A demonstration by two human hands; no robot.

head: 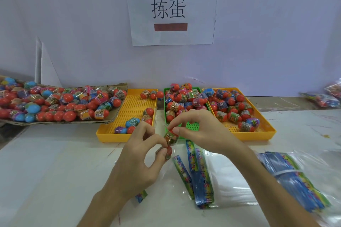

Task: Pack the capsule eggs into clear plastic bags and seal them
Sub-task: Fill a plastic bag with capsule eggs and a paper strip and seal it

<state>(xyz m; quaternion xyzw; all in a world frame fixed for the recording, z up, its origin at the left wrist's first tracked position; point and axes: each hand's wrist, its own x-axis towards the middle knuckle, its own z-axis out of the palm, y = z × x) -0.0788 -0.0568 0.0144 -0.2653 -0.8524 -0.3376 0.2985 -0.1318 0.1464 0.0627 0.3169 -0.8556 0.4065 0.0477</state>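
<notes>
White wall and a taped paper sign [172, 8] back a pale, glossy desk [46, 171] where a person packs capsule eggs. Along the desk's far edge sit a cardboard tray [118, 114] heaped with eggs at the left, then a yellow tray [132, 108] holding only a few, a green tray [192, 125] piled high, and a second yellow tray [258, 131] about half full. All three plastic trays have perforated, grid-textured floors.

Near the desk's middle, the left hand [140, 158] pinches a red-capped egg [168, 151] between thumb and fingertips; it appears to be already inside a clear bag [166, 171], though the film is hard to trace. The right hand [199, 131] grips a second egg [170, 137] by its printed shrink band, just above the first and touching it. The step in hand looks like loading: the second egg is being fed into the bag's mouth.

The next move likely calls for holding the thin film open while the smooth, rounded egg slides down, then pressing the bag's top shut.

Flat bags with blue-and-green printed headers [201, 171] lie at the near right, beside a banded stack of bags [295, 177]. More filled bags [330, 96] rest at the far right edge.
</notes>
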